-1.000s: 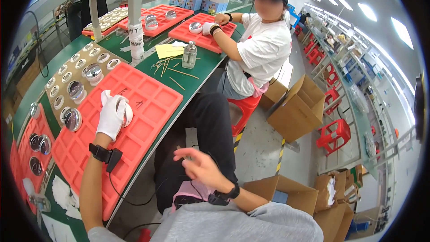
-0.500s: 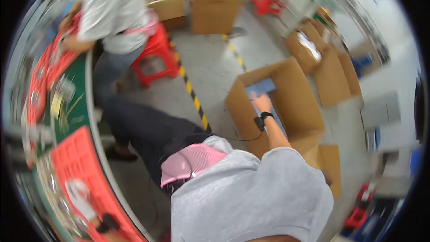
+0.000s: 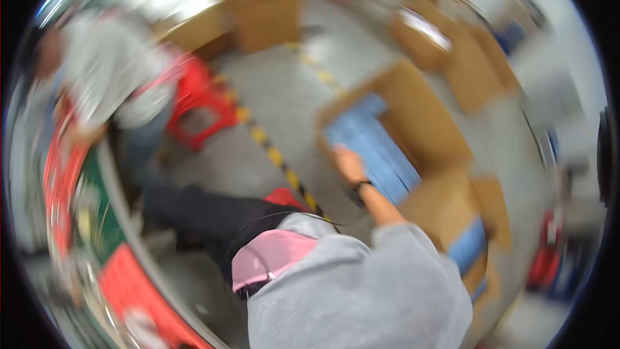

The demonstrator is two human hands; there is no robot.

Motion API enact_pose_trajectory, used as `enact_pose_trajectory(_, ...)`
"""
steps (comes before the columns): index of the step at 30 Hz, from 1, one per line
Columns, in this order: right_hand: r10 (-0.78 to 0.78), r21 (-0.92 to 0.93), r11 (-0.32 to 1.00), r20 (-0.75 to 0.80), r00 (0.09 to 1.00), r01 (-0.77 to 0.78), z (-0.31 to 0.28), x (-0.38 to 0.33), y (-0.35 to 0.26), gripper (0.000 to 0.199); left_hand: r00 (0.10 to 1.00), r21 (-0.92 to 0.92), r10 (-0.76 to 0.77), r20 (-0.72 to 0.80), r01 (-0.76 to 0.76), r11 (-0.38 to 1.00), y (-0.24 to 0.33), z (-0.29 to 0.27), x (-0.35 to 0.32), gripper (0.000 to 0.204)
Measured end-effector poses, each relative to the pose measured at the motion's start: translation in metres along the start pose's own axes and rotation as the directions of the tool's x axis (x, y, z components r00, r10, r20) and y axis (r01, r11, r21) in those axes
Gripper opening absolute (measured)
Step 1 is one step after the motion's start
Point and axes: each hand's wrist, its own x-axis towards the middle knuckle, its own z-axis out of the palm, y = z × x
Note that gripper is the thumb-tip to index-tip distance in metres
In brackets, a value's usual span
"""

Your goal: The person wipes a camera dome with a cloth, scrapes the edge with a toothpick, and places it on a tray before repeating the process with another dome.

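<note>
The bare right hand (image 3: 351, 165) reaches to the left edge of the light-blue packages (image 3: 382, 158); blur hides whether its fingers are closed on one. From it, the packages spread from 1 to 4 o'clock inside an open cardboard carton (image 3: 434, 119). At 8 o'clock, the white-gloved left hand (image 3: 142, 328) is a smear against the coral-red tray (image 3: 123, 274), its grip impossible to tell. Toward 10 o'clock are a red plastic stool (image 3: 201, 81) and a co-worker (image 3: 106, 58).
</note>
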Motion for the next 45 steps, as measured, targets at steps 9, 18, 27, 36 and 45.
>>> enact_pose_trajectory(9,0.01,0.431,0.901,0.079,0.997,-0.043,-0.05,0.002,-0.008,0.049,0.992,0.037,0.013,-0.124,-0.008,0.999,0.066,0.012,-0.026,0.026)
enact_pose_trajectory(18,-0.049,0.143,0.989,-0.004,0.999,0.049,-0.064,0.01,-0.028,0.034,0.99,-0.129,-0.075,-0.117,0.06,0.99,0.064,0.007,-0.03,0.019)
enact_pose_trajectory(27,-0.086,-0.11,0.99,0.061,0.994,0.092,-0.069,0.01,-0.029,0.025,0.985,-0.138,-0.129,-0.118,0.113,0.984,0.051,0.014,-0.029,0.01)
enact_pose_trajectory(36,-0.262,-0.195,0.94,0.114,0.958,0.28,-0.073,0.013,-0.021,0.02,0.974,-0.014,-0.2,-0.111,0.199,0.98,0.094,0.004,-0.035,0.025)
enact_pose_trajectory(45,-0.228,-0.233,0.937,0.154,0.961,0.26,-0.082,0.023,-0.019,0.019,0.959,-0.04,-0.238,-0.153,0.235,0.971,0.116,0.023,-0.042,0.024)
